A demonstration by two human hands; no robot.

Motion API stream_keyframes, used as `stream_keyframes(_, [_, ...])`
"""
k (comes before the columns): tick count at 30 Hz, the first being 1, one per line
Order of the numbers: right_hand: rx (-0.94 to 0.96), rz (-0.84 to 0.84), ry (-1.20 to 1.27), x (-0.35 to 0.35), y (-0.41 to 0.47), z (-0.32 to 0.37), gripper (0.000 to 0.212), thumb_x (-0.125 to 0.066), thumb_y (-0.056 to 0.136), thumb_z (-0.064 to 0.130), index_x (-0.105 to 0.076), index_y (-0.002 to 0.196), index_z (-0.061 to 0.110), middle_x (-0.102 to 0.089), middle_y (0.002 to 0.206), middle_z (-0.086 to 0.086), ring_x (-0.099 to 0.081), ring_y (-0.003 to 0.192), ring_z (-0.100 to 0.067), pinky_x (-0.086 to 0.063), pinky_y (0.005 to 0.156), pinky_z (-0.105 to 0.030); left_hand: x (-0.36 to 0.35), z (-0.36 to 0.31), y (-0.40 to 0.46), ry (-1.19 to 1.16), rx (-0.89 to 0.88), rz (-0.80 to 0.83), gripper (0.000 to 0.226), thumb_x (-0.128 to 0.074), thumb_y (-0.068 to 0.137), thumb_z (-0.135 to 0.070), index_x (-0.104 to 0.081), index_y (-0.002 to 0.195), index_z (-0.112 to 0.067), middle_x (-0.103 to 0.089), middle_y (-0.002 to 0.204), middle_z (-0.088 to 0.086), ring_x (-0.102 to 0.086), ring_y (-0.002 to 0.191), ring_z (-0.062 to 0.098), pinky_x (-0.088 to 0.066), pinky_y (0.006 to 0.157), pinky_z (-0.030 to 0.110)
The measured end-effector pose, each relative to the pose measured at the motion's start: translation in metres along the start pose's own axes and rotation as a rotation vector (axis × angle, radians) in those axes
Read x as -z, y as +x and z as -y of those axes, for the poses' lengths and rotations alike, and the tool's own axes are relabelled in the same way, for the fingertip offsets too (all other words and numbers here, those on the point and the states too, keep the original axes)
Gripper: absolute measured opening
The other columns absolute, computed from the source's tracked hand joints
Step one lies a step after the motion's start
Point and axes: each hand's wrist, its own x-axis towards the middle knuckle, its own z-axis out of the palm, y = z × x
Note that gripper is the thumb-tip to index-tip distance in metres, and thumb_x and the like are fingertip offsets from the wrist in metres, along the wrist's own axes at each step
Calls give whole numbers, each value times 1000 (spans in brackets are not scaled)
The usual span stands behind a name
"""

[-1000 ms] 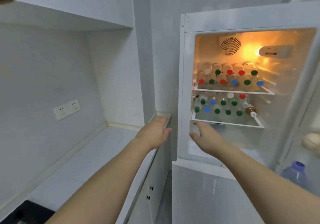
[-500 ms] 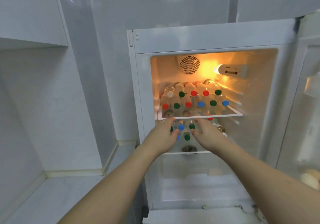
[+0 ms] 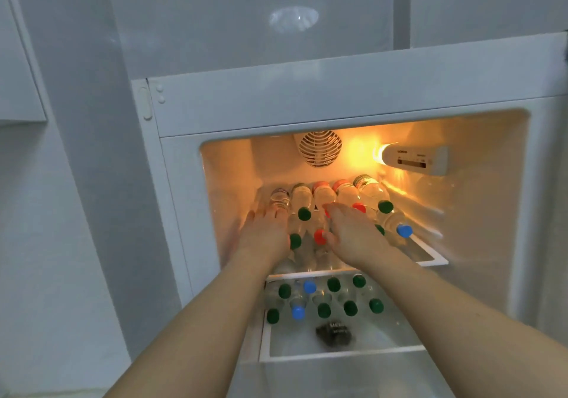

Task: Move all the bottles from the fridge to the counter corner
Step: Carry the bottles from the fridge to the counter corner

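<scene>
Left hand [image 3: 264, 234]: yours, inside the fridge [image 3: 307, 102] at the upper shelf [image 3: 430, 259], fingers straight, holding nothing.
Right hand [image 3: 353, 234]: yours, fingers spread flat over the stacked bottles [image 3: 307, 204], gripping none.
Bottles: lying caps outward on the upper shelf; more on the lower shelf [image 3: 338, 354].

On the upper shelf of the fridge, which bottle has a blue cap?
The bottle lying at the far right of the front row; its blue cap faces outward, while the other visible caps there are green or red.
</scene>
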Motion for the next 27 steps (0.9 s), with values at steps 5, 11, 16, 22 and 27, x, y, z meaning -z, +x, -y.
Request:
stream_keyframes(5, [154,-21,-188,-28,52,-21,63,-60,89,31,-32,144,22,-37,149,-1,-33,138,-23,-23,115,-40,-27,3,55,316,16,-53,57,-43,97,-25,-26,148,-11,-25,156,12,-18,145,33,0,117,51])
stream_keyframes(11, [128,97,-222,-70,106,-32,80,-54,91,47,-9,151,22,-11,160,-1,2,148,-25,7,119,-46,-57,24,99,556,96,83,74,-31,98,-55,0,154,-17,-4,161,15,0,147,38,9,115,58])
stream_keyframes(16, [169,105,-317,-82,130,-38,77,-54,89,53,-14,150,27,-15,159,-3,-2,148,-27,8,117,-49,-69,35,111,446,96,-5,82,-37,91,-66,-4,153,-25,-20,158,14,-16,144,39,7,114,56])
stream_keyframes(22, [251,8,-261,-89,125,-47,65,-51,94,43,-17,150,33,-25,155,6,-15,146,-25,-3,118,-47,-74,39,110,409,54,-58,77,-41,96,-53,-1,154,-19,-41,149,14,-30,139,35,-2,117,53])
stream_keyframes(27, [214,-56,22,-79,116,-46,62,-55,94,38,-26,148,34,-25,156,14,-20,144,-15,-14,117,-37,-74,35,96,401,64,-88,76,-42,97,-49,-16,149,0,-47,142,21,-40,133,36,-9,119,48])
